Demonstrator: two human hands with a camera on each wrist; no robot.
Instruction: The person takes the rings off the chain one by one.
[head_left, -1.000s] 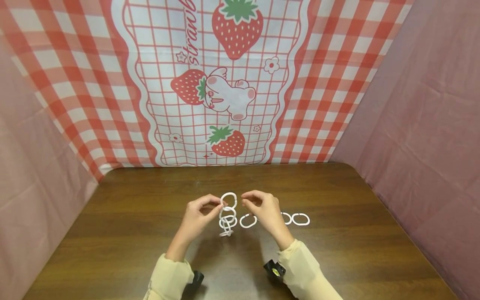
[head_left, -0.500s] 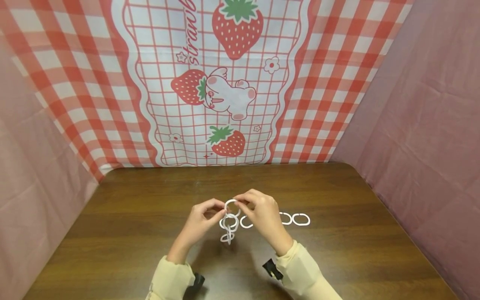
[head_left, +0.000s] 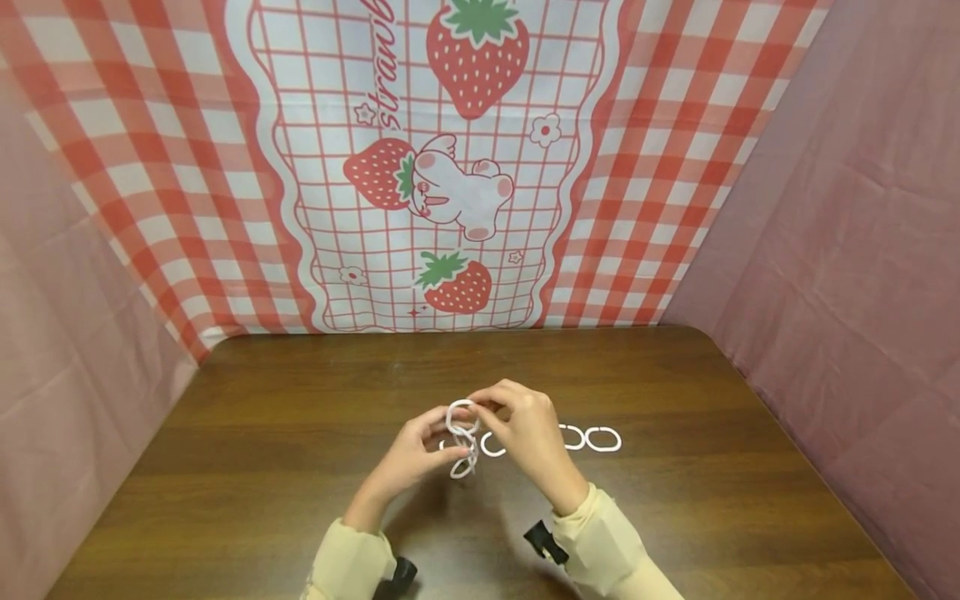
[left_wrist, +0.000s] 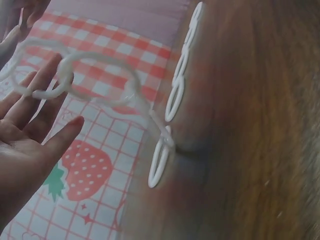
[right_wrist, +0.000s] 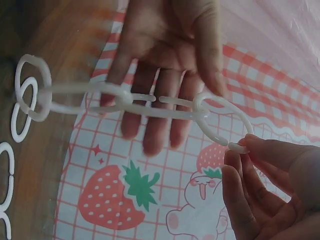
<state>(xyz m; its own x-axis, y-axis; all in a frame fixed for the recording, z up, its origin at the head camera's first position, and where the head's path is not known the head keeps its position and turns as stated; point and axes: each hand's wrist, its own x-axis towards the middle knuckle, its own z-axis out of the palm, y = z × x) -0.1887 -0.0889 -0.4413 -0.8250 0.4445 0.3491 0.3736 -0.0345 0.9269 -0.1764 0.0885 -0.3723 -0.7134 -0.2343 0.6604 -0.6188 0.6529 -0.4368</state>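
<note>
Pinching chain link [head_left: 458, 402]: right hand [head_left: 523, 421] | left hand [head_left: 411, 450] unclenched | table side edges [head_left: 799, 467] well apart

A dark brown, wood-grained table with rounded far corners [head_left: 300, 379] spreads out on every side of a white, oval, plastic-looking end link [head_left: 602, 451], which lies flat on its surface. Four more links of that white, oval, plastic-looking kind lie flat in a row to the left of the end link: a neighbouring link [head_left: 573, 449] just beside it, then a middle link [left_wrist: 177, 74] farther left. Farther left still of the end link comes a fourth link [head_left: 492, 455], and farthest from it a fifth link [left_wrist: 152, 184], partly hidden in the head view.
</note>
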